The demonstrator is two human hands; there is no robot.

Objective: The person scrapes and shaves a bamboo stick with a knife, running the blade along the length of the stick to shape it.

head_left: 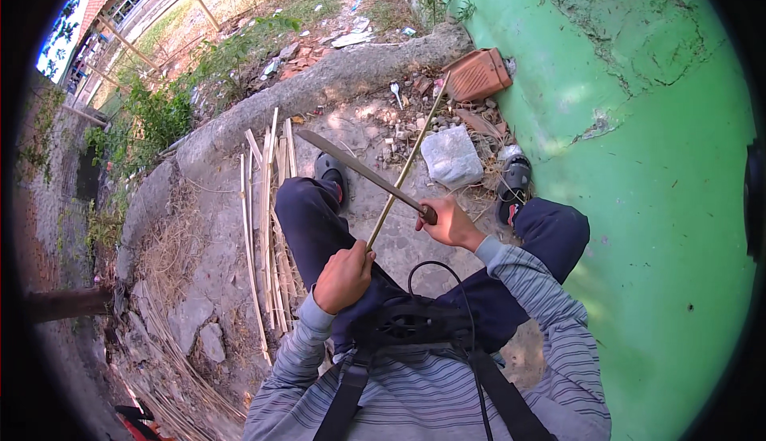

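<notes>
My left hand (345, 277) is closed round the near end of a long, thin bamboo strip (415, 149), which slants away up to the right. In my right hand (452, 224) is the handle of a machete (359, 168). Its long, dull blade points up to the left and crosses the strip just beyond my right fist. Whether blade and strip touch there, I cannot tell. Several split bamboo strips (275, 226) lie on the ground beside my left leg.
A pale stone block (452, 157) sits between my feet, with rubble around it. Beyond it an orange hollow brick (477, 74) leans by the green wall (662, 226) on my right. A low concrete kerb (319, 74) curves across the far side and left. A black cable (447, 265) loops over my lap.
</notes>
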